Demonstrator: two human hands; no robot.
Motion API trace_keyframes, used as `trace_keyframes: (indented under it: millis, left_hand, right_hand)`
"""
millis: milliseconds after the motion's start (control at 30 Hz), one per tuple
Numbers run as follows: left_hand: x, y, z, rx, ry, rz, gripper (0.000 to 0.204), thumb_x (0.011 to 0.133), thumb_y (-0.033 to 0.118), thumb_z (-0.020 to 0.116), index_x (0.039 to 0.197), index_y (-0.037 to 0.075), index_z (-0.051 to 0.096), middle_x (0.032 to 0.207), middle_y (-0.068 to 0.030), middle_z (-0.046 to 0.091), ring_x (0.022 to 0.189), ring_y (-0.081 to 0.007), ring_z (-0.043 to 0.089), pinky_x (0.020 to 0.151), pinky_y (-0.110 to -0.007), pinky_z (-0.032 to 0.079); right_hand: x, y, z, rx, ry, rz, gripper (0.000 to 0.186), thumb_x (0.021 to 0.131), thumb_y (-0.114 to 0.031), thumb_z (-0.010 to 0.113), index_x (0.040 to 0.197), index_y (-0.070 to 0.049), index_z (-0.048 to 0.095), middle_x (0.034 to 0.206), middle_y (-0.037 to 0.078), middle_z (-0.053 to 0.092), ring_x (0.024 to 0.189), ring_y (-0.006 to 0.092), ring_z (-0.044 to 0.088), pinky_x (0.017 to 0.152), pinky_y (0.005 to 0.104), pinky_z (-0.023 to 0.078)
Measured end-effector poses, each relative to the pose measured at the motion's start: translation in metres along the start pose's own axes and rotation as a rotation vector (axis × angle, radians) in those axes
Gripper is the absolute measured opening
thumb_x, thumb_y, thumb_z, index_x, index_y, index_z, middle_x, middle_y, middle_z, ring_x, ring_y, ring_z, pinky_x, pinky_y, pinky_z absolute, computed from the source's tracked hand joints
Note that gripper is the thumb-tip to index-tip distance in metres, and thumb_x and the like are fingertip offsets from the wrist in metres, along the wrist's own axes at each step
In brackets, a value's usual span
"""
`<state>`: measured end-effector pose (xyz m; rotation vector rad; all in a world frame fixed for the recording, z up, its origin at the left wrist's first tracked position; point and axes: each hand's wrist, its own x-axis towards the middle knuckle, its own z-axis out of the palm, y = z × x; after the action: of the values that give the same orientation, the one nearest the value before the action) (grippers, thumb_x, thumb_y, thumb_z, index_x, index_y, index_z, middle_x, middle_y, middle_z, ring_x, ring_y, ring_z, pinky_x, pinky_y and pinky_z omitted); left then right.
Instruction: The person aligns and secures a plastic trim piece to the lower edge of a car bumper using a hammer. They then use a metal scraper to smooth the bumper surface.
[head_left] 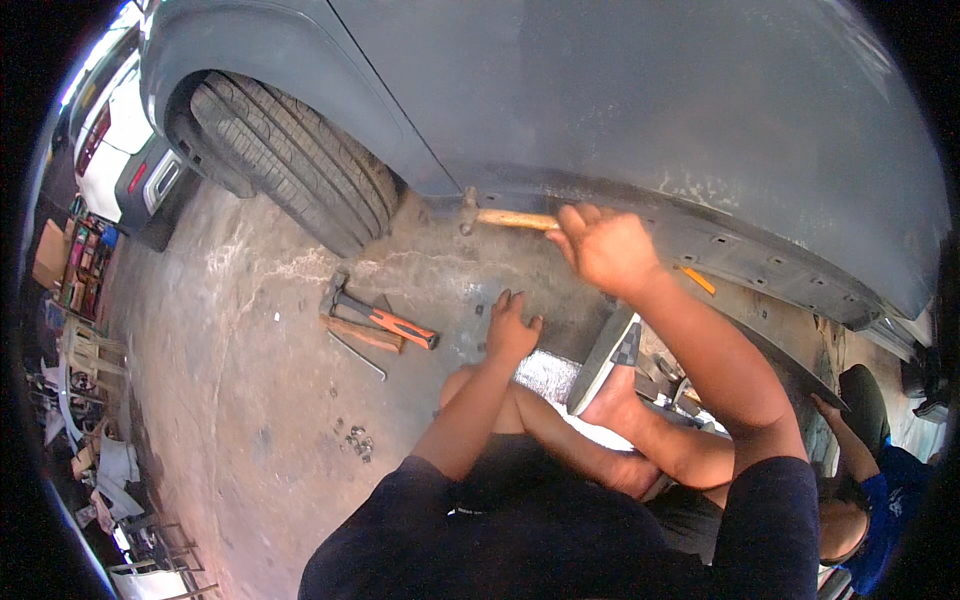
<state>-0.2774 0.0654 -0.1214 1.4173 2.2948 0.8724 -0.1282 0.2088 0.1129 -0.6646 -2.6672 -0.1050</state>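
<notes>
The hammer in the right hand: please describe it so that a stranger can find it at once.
Start at the grey car body and follow its lower edge back from the tyre. There the right hand grips a hammer against the sill. Its handle is plain pale wood, unlike the orange-and-black hammer lying on the concrete floor.

One view only — a fisheye camera on the person's head, looking steeply down and forward. It sits close to the car (640,110) body, which fills the upper frame, with the concrete floor (250,380) below it. The person's own arms enter from the lower edge — straight lines bend near the dark rim.
</notes>
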Motion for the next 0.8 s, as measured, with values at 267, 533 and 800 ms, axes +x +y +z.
trace_keyframes:
  millis: [267, 533, 800]
  left_hand:
    - [-0.002, 0.010, -0.007, -0.042, -0.004, -0.014, 0.065, 0.087, 0.025, 0.078, 0.144, 0.000, 0.058, 0.156, -0.0300, 0.048, 0.141, -0.0482, 0.048, 0.118, -0.050, 0.043]
    - [-0.003, 0.010, -0.004, -0.057, 0.026, -0.025, 0.064, 0.087, 0.027, 0.079, 0.143, 0.002, 0.059, 0.154, -0.0314, 0.049, 0.141, -0.0487, 0.048, 0.118, -0.050, 0.043]
    - [-0.004, 0.006, -0.004, -0.031, 0.004, -0.008, 0.062, 0.088, 0.025, 0.077, 0.143, 0.003, 0.059, 0.155, -0.0305, 0.048, 0.142, -0.0479, 0.047, 0.118, -0.051, 0.043]
  right_hand:
    - [-0.007, -0.031, -0.016, 0.076, 0.006, -0.004, 0.032, 0.105, -0.039, 0.061, 0.110, -0.007, 0.063, 0.091, 0.018, 0.072, 0.077, 0.0397, 0.074, 0.064, 0.0485, 0.059]
    - [0.008, -0.023, -0.019, 0.016, -0.022, 0.225, 0.034, 0.107, -0.041, 0.056, 0.105, -0.008, 0.060, 0.089, 0.020, 0.074, 0.075, 0.0391, 0.075, 0.063, 0.0507, 0.059]
    - [-0.001, -0.011, -0.017, -0.027, 0.020, 0.225, 0.034, 0.108, -0.041, 0.055, 0.104, -0.007, 0.061, 0.089, 0.019, 0.073, 0.076, 0.0380, 0.075, 0.063, 0.0498, 0.060]
